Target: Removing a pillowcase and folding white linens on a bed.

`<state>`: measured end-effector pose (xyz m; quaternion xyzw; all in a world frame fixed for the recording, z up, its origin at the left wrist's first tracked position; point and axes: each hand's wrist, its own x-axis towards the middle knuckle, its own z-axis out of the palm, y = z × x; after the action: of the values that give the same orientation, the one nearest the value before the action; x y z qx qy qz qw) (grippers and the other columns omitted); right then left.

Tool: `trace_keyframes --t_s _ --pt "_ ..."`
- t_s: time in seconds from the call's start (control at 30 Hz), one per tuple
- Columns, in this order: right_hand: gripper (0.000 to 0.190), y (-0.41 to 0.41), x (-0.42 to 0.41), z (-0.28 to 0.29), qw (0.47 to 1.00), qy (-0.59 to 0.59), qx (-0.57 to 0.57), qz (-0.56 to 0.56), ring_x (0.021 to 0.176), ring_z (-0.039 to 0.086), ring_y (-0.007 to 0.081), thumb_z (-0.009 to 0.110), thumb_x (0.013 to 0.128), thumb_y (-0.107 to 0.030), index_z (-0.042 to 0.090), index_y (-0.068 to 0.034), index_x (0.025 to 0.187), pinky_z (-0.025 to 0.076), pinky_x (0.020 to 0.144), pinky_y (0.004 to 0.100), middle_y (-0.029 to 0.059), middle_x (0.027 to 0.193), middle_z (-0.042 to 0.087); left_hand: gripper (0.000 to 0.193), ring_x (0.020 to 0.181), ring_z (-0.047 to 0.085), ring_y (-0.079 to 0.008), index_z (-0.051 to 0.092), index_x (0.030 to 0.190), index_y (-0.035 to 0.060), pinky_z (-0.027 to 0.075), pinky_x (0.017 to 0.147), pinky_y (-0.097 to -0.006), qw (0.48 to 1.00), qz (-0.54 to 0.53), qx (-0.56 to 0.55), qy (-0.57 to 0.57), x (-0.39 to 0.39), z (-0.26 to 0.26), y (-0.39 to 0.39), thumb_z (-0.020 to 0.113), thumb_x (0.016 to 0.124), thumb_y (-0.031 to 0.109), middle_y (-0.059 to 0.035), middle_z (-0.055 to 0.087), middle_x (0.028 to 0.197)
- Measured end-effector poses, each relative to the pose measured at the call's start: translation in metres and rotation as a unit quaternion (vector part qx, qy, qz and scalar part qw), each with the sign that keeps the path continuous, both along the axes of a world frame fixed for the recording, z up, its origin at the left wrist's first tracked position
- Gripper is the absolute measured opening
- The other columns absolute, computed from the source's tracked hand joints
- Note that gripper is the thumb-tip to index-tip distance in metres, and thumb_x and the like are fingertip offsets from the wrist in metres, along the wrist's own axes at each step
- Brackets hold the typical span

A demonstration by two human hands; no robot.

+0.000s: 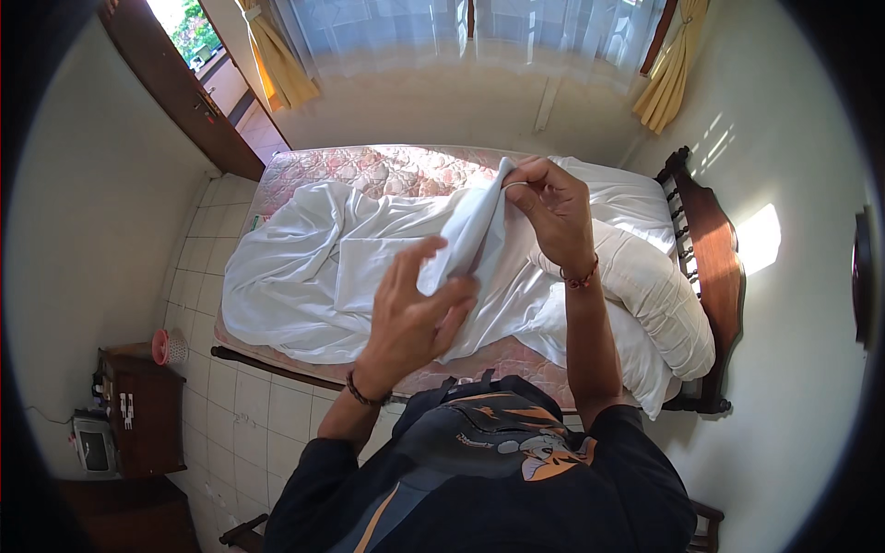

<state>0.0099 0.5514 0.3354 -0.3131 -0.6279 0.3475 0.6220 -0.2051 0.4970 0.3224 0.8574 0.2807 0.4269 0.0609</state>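
Note:
My right hand (553, 207) pinches the upper edge of a white fabric piece (477, 225) between thumb and fingers, raised above the bed. The fabric hangs in folds down towards my left hand (415, 304). That hand is slightly blurred, its fingers spread beside the lower part of the fabric; whether a fingertip touches it is hard to see. Beneath both hands a crumpled white sheet (283, 276) covers much of the pink patterned mattress (387, 166). On the sheet lies a flat, folded white cloth (356, 266), partly hidden by my left hand.
At the bed's right end are a bolster (657, 297), a white pillow (632, 339) and a wooden headboard (712, 221). A wooden cabinet (148, 415) and pink-rimmed basket (169, 347) stand left on the tiled floor. A door (187, 90) stands ajar beside the curtained window (387, 34).

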Motion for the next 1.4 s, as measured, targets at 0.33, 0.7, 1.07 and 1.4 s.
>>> trace_keyframes --t_s 0.33,0.7,1.07,1.4 --pt "0.005 0.0 0.034 -0.017 0.997 -0.018 0.012 -0.073 0.072 0.051 0.0044 0.061 0.087 -0.004 0.059 0.001 0.089 0.043 0.067 0.0203 0.0 0.079 0.059 0.033 0.086 0.06 -0.0337 0.067 0.094 0.0005 0.049 0.072 -0.0386 0.968 0.111 -0.169 0.146 -0.025 -0.045 0.001 0.075 0.071 0.023 -0.0202 0.059 0.095" --pt "0.006 -0.016 0.058 -0.064 0.994 0.054 -0.071 -0.058 0.068 0.047 0.0017 0.06 0.088 -0.005 0.057 -0.001 0.087 0.039 0.063 0.0162 -0.0031 0.076 0.055 0.024 0.055 0.054 -0.0249 0.062 0.073 -0.002 0.043 0.053 -0.0337 0.976 0.151 -0.158 0.01 -0.023 0.009 -0.005 0.078 0.064 0.014 -0.0106 0.056 0.066" --pt "0.007 -0.049 0.046 -0.09 0.997 0.048 -0.03 -0.059 0.064 0.041 0.0026 0.059 0.089 -0.01 0.054 -0.004 0.09 0.034 0.056 0.0182 -0.0027 0.075 0.053 0.092 0.122 0.038 -0.0364 0.039 0.134 0.0085 0.025 0.105 -0.0507 0.945 0.293 -0.11 0.093 0.022 -0.007 -0.058 0.084 0.055 0.024 -0.0197 0.038 0.131" --pt "0.028 -0.095 0.043 -0.121 0.994 -0.084 -0.062 0.02 0.07 0.058 0.0135 0.067 0.08 -0.007 0.05 -0.006 0.102 0.047 0.064 0.0248 0.0058 0.077 0.059 0.016 0.065 0.056 -0.0284 0.059 0.081 0.0016 0.046 0.064 -0.0378 0.966 0.088 -0.229 -0.083 0.095 -0.114 -0.05 0.069 0.07 0.009 -0.012 0.054 0.073"
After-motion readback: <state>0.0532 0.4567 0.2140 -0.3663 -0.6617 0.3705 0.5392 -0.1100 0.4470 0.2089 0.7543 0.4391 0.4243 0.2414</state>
